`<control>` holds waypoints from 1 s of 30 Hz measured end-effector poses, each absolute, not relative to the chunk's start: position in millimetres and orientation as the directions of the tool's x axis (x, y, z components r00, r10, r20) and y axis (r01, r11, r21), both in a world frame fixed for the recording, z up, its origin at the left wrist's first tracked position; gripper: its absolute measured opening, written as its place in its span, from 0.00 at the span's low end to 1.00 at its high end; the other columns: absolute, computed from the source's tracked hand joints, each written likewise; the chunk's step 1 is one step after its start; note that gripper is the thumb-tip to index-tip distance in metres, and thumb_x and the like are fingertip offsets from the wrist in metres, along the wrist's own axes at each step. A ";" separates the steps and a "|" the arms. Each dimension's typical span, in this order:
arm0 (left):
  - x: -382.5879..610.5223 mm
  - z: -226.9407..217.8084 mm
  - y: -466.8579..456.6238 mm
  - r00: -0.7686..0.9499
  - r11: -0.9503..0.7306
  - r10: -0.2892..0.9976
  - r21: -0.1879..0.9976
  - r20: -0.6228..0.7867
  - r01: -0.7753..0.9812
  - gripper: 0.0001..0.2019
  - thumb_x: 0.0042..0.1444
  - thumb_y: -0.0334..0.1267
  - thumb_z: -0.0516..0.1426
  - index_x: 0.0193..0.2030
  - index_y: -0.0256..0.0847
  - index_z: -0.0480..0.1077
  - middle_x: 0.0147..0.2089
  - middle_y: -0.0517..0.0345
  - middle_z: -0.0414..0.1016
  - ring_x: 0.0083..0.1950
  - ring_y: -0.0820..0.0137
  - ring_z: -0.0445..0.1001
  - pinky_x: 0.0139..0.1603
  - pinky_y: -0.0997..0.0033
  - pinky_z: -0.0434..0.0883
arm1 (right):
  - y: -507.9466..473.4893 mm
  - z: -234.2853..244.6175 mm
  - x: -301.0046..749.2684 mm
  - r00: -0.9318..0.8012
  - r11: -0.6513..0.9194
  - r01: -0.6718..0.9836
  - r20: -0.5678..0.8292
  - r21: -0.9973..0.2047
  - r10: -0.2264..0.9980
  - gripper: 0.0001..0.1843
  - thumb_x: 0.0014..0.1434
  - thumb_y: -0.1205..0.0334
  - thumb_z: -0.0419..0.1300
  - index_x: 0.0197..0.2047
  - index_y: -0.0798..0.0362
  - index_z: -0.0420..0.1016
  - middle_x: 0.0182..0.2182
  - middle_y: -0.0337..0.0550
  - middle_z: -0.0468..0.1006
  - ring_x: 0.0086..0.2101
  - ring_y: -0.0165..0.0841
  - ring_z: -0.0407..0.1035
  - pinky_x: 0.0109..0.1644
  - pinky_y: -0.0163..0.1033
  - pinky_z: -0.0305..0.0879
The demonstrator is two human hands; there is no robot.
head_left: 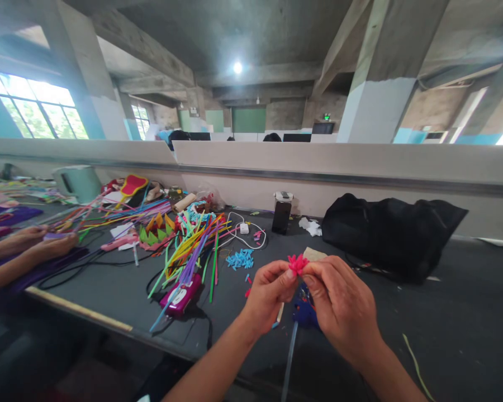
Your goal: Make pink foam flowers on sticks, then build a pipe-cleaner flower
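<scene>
My left hand [270,293] and my right hand [341,307] are raised together over the dark table [465,324]. Both pinch a small pink-red spiky flower-like piece [297,263] between their fingertips. Right under my hands lies a blue tool [305,312] with a pale stick pointing toward me. A small heap of light-blue cut bits [240,259] lies just beyond my left hand.
Several coloured pipe-cleaner sticks [193,245] fan out left of centre, beside a magenta glue gun [180,296] and a white cable [245,229]. A black bag [389,234] sits at right, a dark bottle [281,215] behind. Another person's hands [37,243] work on purple felt at far left.
</scene>
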State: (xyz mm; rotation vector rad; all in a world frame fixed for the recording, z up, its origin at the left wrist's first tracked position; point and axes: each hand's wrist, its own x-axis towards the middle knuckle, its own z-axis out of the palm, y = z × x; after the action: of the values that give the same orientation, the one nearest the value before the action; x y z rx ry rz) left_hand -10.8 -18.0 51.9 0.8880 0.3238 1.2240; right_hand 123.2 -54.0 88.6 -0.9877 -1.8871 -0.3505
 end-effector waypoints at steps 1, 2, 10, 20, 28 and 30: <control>-10.4 51.6 -18.1 0.345 0.068 0.909 0.737 0.232 -0.672 0.13 0.47 0.42 0.69 0.32 0.36 0.74 0.17 0.69 0.57 0.19 0.83 0.49 0.22 0.76 0.45 | -53.4 88.4 123.2 -0.226 0.631 0.759 0.842 -0.164 0.490 0.09 0.67 0.66 0.51 0.36 0.56 0.70 0.30 0.43 0.72 0.33 0.34 0.66 0.37 0.39 0.62; -10.0 51.4 -18.3 0.341 0.064 0.912 0.740 0.230 -0.670 0.13 0.48 0.42 0.68 0.32 0.36 0.74 0.18 0.68 0.58 0.19 0.82 0.50 0.22 0.76 0.46 | -52.9 88.3 123.2 -0.222 0.629 0.759 0.841 -0.170 0.494 0.09 0.67 0.65 0.52 0.37 0.55 0.70 0.30 0.43 0.72 0.33 0.33 0.66 0.37 0.39 0.63; -9.0 54.5 -20.4 0.364 0.094 0.910 0.756 0.199 -0.648 0.14 0.52 0.44 0.66 0.34 0.35 0.70 0.21 0.65 0.64 0.19 0.83 0.51 0.22 0.77 0.47 | -55.3 92.5 127.8 -0.094 0.658 0.690 0.864 -0.302 0.494 0.07 0.67 0.66 0.53 0.42 0.51 0.72 0.36 0.42 0.77 0.38 0.33 0.71 0.43 0.38 0.66; -10.3 54.6 -19.7 0.399 0.169 0.899 0.700 0.179 -0.694 0.12 0.55 0.41 0.63 0.32 0.35 0.68 0.20 0.67 0.61 0.18 0.84 0.48 0.21 0.79 0.46 | -55.1 94.5 122.8 -0.083 0.659 0.683 0.864 -0.313 0.496 0.04 0.64 0.66 0.58 0.40 0.50 0.74 0.32 0.40 0.77 0.30 0.30 0.69 0.34 0.35 0.67; -9.3 54.4 -19.2 0.404 0.148 0.891 0.708 0.207 -0.690 0.11 0.56 0.41 0.62 0.33 0.34 0.69 0.20 0.67 0.59 0.19 0.83 0.49 0.21 0.78 0.45 | -53.7 91.8 121.2 -0.100 0.674 0.669 0.860 -0.314 0.500 0.04 0.63 0.66 0.58 0.39 0.50 0.74 0.32 0.39 0.77 0.31 0.31 0.71 0.35 0.36 0.67; -9.4 54.6 -19.9 0.401 0.132 0.891 0.721 0.214 -0.680 0.12 0.55 0.42 0.63 0.32 0.35 0.69 0.20 0.67 0.59 0.19 0.82 0.49 0.21 0.77 0.45 | -53.0 91.2 121.3 -0.104 0.676 0.672 0.866 -0.301 0.489 0.04 0.63 0.67 0.58 0.39 0.50 0.74 0.31 0.39 0.77 0.31 0.31 0.71 0.36 0.36 0.67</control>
State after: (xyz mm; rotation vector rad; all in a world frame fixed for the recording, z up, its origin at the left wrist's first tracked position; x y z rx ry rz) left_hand -9.4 -19.9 54.6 0.8567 0.2964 1.1636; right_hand 121.3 -53.0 91.2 -0.9347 -1.7534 -0.2010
